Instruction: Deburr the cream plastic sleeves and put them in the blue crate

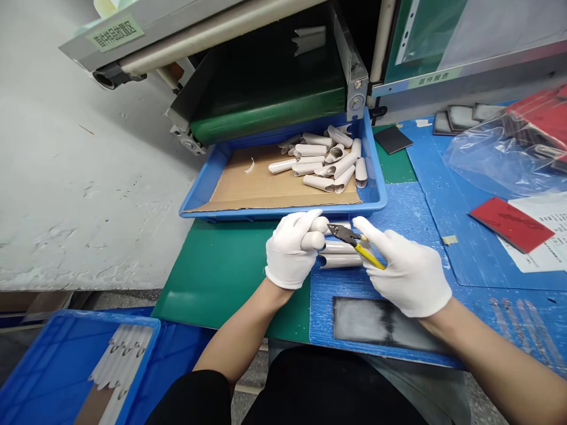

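Note:
My right hand (405, 268), in a white glove, is closed around a pair of pliers (374, 258) with yellow handles and dark jaws. The tips of those jaws reach the fingers of my left hand (290, 251), also gloved and curled shut; whatever it may grip is hidden by the glove. Between and just under the hands lie several glossy white tubes with notched ends, such as this white tube (341, 261), on a blue sheet.
A blue tray (261, 213), lined with cardboard, holds several white tubes (310, 150) below a green conveyor belt (270, 122). Lower left, a blue bin (48, 354) contains more tubes. A dark abrasive pad (376, 324) lies near the front edge; a red pad (511, 223) is at right.

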A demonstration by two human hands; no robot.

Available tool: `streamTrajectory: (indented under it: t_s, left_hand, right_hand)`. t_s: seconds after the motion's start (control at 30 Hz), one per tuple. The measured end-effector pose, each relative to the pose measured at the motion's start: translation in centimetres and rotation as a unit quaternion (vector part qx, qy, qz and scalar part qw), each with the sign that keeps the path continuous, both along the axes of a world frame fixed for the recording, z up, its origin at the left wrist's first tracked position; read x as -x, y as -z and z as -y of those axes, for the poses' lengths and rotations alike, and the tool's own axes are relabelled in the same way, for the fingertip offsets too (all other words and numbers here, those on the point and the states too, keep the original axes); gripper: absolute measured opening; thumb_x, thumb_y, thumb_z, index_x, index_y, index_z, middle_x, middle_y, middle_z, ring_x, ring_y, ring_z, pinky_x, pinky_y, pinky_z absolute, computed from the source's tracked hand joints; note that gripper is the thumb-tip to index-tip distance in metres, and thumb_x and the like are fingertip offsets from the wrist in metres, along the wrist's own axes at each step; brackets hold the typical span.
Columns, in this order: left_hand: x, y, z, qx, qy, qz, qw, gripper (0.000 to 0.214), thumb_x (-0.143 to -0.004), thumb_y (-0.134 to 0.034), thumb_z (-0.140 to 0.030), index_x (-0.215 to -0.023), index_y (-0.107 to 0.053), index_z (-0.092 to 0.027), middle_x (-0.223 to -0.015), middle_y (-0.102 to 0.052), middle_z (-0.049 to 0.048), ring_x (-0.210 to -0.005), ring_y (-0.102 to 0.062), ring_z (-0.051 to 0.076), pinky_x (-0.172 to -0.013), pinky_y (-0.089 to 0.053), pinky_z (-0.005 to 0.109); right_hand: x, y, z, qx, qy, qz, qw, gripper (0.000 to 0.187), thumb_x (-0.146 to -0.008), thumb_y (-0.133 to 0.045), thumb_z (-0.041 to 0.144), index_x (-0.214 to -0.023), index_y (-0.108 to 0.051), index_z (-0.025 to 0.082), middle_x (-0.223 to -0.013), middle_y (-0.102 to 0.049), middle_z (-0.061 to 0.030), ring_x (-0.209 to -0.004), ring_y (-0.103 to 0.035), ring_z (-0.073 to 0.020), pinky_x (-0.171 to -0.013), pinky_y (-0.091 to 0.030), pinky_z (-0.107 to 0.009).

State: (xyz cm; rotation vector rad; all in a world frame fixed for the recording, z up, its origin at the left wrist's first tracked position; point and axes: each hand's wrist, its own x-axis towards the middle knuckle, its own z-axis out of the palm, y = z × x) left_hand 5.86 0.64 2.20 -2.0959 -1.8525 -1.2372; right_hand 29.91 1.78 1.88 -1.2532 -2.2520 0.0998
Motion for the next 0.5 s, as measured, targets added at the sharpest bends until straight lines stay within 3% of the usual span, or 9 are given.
streamTrajectory:
  t_s: [0.17,0.5]
  left_hand:
    - [0.38,0.03,-0.2,-0.031,-0.005,-0.003,0.999,0.041,-0.11,-0.057,-0.051,-0.129,-0.078,-0.022,-0.115,-0.083,0.0088,-0.107,-0.076,0.023,-0.099,-0.06,0.032]
    - [-0.06,-0.1,-0.04,-0.026,-0.03,-0.043,0.998,0.053,-0.111,-0.045,-0.061,-0.127,-0.079,-0.023,-0.115,-0.083,0.0088,-0.109,-0.076,0.023,-0.102,-0.06,0.03]
  right_hand:
    - [0.57,-0.54,-0.31,-0.02,-0.044,-0.01,0.999,0.062,-0.098,-0.06,0.024,-0.159,-0.054,0.033,-0.094,-0.068,-0.0049,-0.074,-0.062,-0.0217,-0.065,-0.041,-0.033]
    - [0.74,-0.38,-0.11,-0.038,-0.036,0.017,0.998,0.054,-0.102,-0.056,0.023,-0.154,-0.061,0.032,-0.083,-0.065,-0.0042,-0.07,-0.059,-0.0213,-0.061,-0.037,-0.033]
